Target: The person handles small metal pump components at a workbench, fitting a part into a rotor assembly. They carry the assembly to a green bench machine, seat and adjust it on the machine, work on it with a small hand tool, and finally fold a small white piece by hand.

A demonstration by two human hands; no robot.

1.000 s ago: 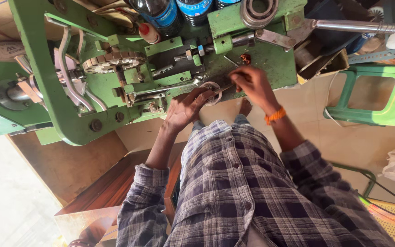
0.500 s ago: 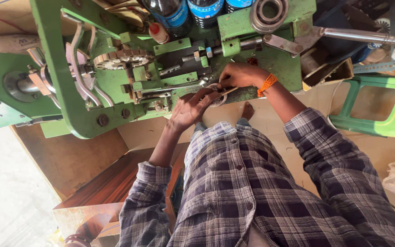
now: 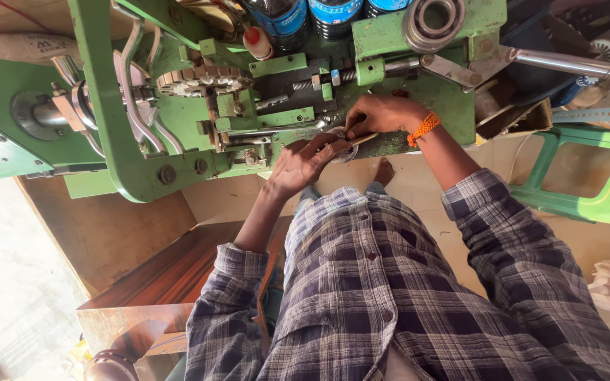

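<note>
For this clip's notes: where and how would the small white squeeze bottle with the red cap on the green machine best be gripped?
Pinch the white squeeze bottle around its white body, just below the red cap, coming from the person's side. The body looks round and bare there, while the dark bottles crowd it on its right in the picture.

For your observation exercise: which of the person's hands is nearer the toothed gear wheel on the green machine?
Left. The left hand lies below and right of the gear wheel; the right hand is farther right.

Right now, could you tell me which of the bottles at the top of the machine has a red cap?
The small white bottle, left of the dark blue-labelled bottles; only it shows a red cap.
</note>
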